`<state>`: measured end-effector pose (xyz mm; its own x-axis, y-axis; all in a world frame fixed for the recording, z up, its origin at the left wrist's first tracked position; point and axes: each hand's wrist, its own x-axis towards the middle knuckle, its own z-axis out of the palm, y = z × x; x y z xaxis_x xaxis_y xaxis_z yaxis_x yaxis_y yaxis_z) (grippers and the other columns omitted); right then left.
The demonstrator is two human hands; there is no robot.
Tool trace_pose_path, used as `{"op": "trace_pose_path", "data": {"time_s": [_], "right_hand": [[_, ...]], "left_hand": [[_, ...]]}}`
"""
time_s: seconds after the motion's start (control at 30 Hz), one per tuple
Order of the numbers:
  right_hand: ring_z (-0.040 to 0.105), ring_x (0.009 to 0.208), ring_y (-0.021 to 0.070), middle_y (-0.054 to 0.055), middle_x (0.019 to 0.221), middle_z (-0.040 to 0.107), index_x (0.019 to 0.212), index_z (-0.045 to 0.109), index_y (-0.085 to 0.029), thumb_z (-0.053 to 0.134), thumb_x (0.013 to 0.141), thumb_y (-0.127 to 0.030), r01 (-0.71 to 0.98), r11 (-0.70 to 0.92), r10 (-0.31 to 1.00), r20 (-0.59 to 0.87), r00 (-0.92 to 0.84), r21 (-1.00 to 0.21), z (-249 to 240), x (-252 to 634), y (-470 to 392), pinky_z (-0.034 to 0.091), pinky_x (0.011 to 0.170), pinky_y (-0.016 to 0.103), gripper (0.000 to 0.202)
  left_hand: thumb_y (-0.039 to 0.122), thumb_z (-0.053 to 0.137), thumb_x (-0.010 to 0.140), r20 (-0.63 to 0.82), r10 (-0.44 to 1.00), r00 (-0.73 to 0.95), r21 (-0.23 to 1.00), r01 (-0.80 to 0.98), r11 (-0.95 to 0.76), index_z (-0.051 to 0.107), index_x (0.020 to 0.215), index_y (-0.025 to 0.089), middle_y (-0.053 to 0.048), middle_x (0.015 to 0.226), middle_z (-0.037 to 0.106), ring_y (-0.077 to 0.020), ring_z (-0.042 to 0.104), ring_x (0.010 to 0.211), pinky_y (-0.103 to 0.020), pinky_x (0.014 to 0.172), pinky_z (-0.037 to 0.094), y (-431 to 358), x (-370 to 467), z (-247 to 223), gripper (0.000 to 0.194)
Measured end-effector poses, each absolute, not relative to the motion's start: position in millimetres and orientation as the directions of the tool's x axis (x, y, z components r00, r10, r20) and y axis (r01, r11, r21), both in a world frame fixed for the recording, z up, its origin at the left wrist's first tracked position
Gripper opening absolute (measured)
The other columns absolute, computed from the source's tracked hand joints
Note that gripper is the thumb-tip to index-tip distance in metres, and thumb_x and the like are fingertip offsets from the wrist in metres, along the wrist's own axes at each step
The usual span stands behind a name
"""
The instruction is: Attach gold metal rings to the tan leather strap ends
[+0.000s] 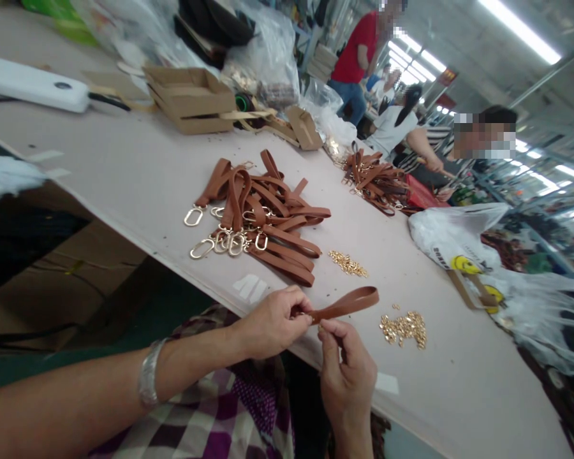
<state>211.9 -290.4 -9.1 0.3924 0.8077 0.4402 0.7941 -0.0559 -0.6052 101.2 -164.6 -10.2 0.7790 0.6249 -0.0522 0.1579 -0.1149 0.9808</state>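
A looped brown leather strap (349,302) is pinched near its end by my left hand (275,322), above the table's front edge. Just right of it, my right hand (347,366) has its thumb and forefinger pressed together by the strap's underside, on something small that I cannot make out. Beyond my hands lies a pile of brown straps (277,217) with gold oval clasps (236,244). Small gold pieces form one heap (347,263) behind the held strap and another heap (404,329) to its right.
Cardboard boxes (191,99) and plastic bags (263,57) stand at the back. A white device (33,83) lies at the left. More straps (375,178) and white bags (459,236) lie to the right, near several people.
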Motion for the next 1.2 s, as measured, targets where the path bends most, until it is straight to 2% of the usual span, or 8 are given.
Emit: {"op": "trace_pose_path", "data": {"time_s": [0.1, 0.17, 0.57, 0.77, 0.9, 1.03, 1.13, 1.2], "right_hand": [[0.065, 0.085, 0.0111, 0.000, 0.091, 0.069, 0.099, 0.062, -0.022, 0.050, 0.094, -0.018, 0.822, -0.069, 0.793, 0.469, 0.389, -0.565, -11, 209, -286, 0.049, 0.077, 0.020, 0.013], [0.066, 0.086, 0.0128, 0.002, 0.091, 0.069, 0.099, 0.062, -0.021, 0.050, 0.094, -0.018, 0.839, -0.081, 0.790, 0.479, 0.383, -0.537, -11, 207, -286, 0.050, 0.076, 0.022, 0.014], [0.064, 0.083, 0.0163, 0.005, 0.088, 0.068, 0.100, 0.062, -0.019, 0.046, 0.097, -0.020, 0.925, -0.148, 0.806, 0.499, 0.317, -0.350, -11, 198, -284, 0.048, 0.075, 0.026, 0.016], [0.064, 0.081, 0.0170, 0.005, 0.086, 0.067, 0.098, 0.063, -0.019, 0.046, 0.097, -0.023, 0.922, -0.196, 0.793, 0.499, 0.350, -0.335, -12, 196, -283, 0.047, 0.074, 0.027, 0.018], [0.064, 0.079, 0.0167, 0.005, 0.085, 0.067, 0.095, 0.061, -0.020, 0.050, 0.095, -0.027, 0.861, -0.250, 0.741, 0.485, 0.465, -0.443, -14, 194, -284, 0.048, 0.071, 0.026, 0.014], [0.063, 0.074, 0.0163, 0.004, 0.083, 0.065, 0.091, 0.057, -0.020, 0.058, 0.089, -0.035, 0.670, -0.321, 0.652, 0.357, 0.669, -0.669, -20, 193, -284, 0.050, 0.067, 0.027, 0.016], [0.066, 0.078, 0.0164, 0.005, 0.089, 0.067, 0.099, 0.053, -0.020, 0.058, 0.088, -0.038, 0.493, -0.232, 0.642, 0.249, 0.725, -0.838, -26, 193, -282, 0.054, 0.067, 0.027, 0.022], [0.068, 0.081, 0.0168, 0.006, 0.092, 0.068, 0.101, 0.051, -0.020, 0.060, 0.086, -0.039, 0.421, -0.164, 0.634, 0.232, 0.738, -0.892, -32, 194, -282, 0.056, 0.069, 0.027, 0.026]], "left_hand": [[0.013, 0.053, 0.078, 0.110, 0.645, 0.757, 0.958, 0.093, -0.272, 0.057, 0.075, 0.015, 0.001, 0.078, 0.051, -0.0120, 0.048, 0.069, -0.024, 0.062, 0.037, -167, 100, -9, 0.005], [0.010, 0.051, 0.078, 0.166, 0.647, 0.745, 0.944, 0.070, -0.323, 0.055, 0.076, 0.016, 0.001, 0.078, 0.051, -0.0122, 0.049, 0.070, -0.025, 0.063, 0.037, -168, 100, -10, 0.007], [0.008, 0.047, 0.082, 0.241, 0.602, 0.761, 0.919, 0.019, -0.393, 0.055, 0.085, 0.016, -0.003, 0.085, 0.053, -0.0157, 0.051, 0.080, -0.028, 0.071, 0.041, -170, 98, -16, 0.012], [0.006, 0.045, 0.083, 0.238, 0.604, 0.761, 0.929, 0.003, -0.369, 0.055, 0.085, 0.016, -0.003, 0.086, 0.053, -0.0160, 0.052, 0.083, -0.028, 0.075, 0.041, -171, 98, -19, 0.015], [0.005, 0.044, 0.083, 0.255, 0.603, 0.756, 0.929, -0.019, -0.369, 0.055, 0.086, 0.017, -0.003, 0.088, 0.053, -0.0166, 0.052, 0.085, -0.029, 0.076, 0.041, -172, 95, -17, 0.016], [0.006, 0.043, 0.084, 0.269, 0.601, 0.753, 0.925, -0.028, -0.380, 0.054, 0.087, 0.018, -0.004, 0.090, 0.053, -0.0171, 0.051, 0.086, -0.029, 0.077, 0.042, -173, 92, -17, 0.016], [0.005, 0.043, 0.084, 0.287, 0.586, 0.757, 0.913, -0.031, -0.407, 0.054, 0.089, 0.018, -0.005, 0.092, 0.053, -0.0180, 0.052, 0.089, -0.030, 0.079, 0.043, -177, 93, -21, 0.017], [0.004, 0.044, 0.083, 0.305, 0.572, 0.761, 0.901, -0.035, -0.433, 0.054, 0.091, 0.018, -0.005, 0.093, 0.054, -0.0185, 0.052, 0.091, -0.030, 0.081, 0.045, -182, 92, -22, 0.019]]}}
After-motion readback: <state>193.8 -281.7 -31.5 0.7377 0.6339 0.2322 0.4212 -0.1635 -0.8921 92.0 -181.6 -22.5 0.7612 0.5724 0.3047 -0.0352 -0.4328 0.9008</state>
